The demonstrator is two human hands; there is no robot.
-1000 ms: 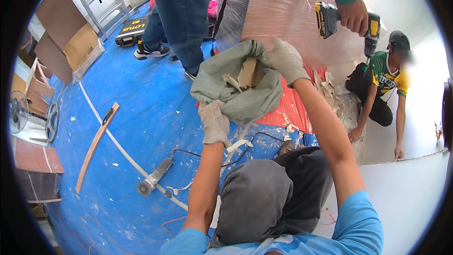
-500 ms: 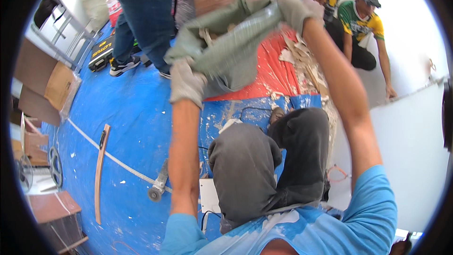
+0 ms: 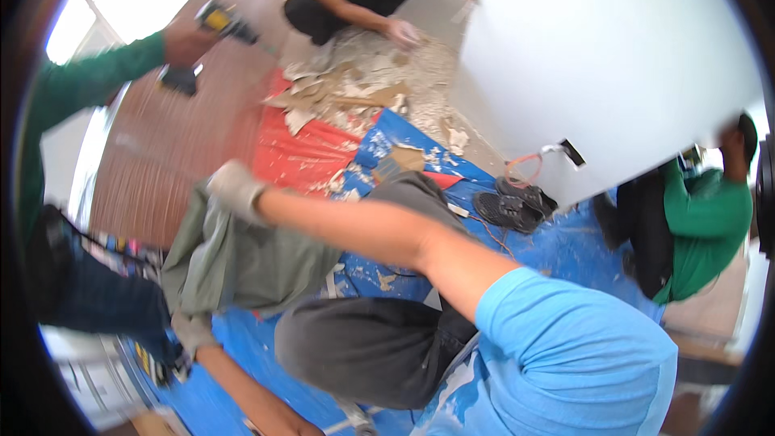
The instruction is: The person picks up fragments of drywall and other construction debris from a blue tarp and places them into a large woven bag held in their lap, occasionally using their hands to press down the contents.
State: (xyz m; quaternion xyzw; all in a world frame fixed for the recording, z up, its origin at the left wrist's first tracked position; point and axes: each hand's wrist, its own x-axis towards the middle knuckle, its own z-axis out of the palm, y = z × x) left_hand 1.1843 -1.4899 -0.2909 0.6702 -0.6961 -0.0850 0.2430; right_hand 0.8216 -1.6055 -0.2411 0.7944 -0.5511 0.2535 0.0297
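A grey-green sack (image 3: 250, 262) hangs between my two gloved hands to my left, its fabric creased and sagging. My right hand (image 3: 236, 189), in a pale work glove, grips its upper edge, with that arm stretched across my body. Lower down, my left hand (image 3: 194, 331), also gloved, is closed on the sack's other corner. The sack's inside is hidden from here. Just beyond my knees, a red sheet (image 3: 303, 149) lies strewn with white crumbs and torn scraps (image 3: 339, 93).
A person in green at left holds a cordless drill (image 3: 226, 23). Another squats behind the scraps, and a third crouches at right. Black shoes (image 3: 513, 206) sit on the blue tarp (image 3: 577, 246) beside a white panel (image 3: 581, 56). Brown wrapped boards (image 3: 173, 129) stand at left.
My view has swung to the right. Both hands have carried the sack to my left side and lower, still gripping it; its opening, seen before, no longer shows.
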